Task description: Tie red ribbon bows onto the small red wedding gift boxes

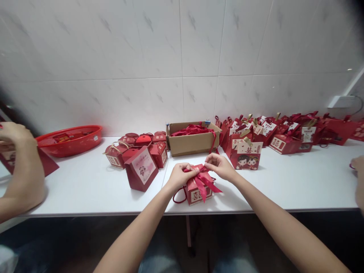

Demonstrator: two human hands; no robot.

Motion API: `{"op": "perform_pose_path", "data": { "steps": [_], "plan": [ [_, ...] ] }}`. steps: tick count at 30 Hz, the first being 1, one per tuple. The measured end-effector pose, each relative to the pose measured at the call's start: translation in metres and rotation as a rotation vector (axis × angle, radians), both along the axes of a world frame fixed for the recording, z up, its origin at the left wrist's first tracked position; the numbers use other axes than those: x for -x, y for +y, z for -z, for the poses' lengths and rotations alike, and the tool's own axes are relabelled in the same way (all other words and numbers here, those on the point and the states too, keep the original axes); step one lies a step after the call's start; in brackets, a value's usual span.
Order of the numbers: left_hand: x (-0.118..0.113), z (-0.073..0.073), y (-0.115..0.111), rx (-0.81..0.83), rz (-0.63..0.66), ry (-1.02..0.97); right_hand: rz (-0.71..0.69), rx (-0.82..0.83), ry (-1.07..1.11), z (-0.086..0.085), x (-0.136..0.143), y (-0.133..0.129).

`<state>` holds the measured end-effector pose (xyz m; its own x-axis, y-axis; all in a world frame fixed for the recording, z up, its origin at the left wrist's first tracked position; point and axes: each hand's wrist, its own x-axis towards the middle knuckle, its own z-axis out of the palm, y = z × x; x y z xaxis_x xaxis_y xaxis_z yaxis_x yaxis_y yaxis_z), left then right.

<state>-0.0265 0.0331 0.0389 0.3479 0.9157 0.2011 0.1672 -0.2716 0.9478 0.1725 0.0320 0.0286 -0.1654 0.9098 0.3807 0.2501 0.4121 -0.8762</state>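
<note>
A small red gift box with a pale character label stands near the table's front edge. On its top lies a red ribbon tied in a bow, its tails hanging over the front. My left hand pinches the ribbon at the left of the knot. From the right, my right hand has thumb and fingers closed on the ribbon at the top of the box. A dark red cord loop sticks out at the box's left side.
Behind is a cardboard box of red ribbons. Left of it stand small red boxes, a taller red box and a red basket. Finished-looking bags crowd the right. Other people's arms show at both edges.
</note>
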Motion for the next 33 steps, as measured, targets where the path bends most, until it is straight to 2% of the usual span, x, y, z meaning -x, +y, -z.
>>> {"op": "perform_pose_path", "data": {
  "steps": [10,16,20,22,28,33],
  "plan": [
    [-0.001,0.003,-0.002,0.027,0.001,-0.035,0.053,-0.03,0.071,0.008,-0.004,0.003],
    [0.009,-0.002,0.003,0.097,0.098,-0.026,0.03,0.091,0.11,0.005,-0.014,-0.002],
    [0.014,-0.003,0.005,0.112,0.156,-0.028,0.133,0.065,0.08,0.0,-0.018,-0.006],
    [0.016,-0.005,0.005,0.113,0.182,-0.018,0.159,-0.008,0.006,-0.004,-0.014,-0.009],
    [0.016,-0.012,0.007,0.076,0.218,0.059,0.049,-0.219,-0.415,-0.02,0.013,-0.017],
    [0.015,-0.017,0.009,-0.004,0.207,0.161,-0.028,-0.269,-0.461,-0.024,0.022,-0.014]
  ]
}}
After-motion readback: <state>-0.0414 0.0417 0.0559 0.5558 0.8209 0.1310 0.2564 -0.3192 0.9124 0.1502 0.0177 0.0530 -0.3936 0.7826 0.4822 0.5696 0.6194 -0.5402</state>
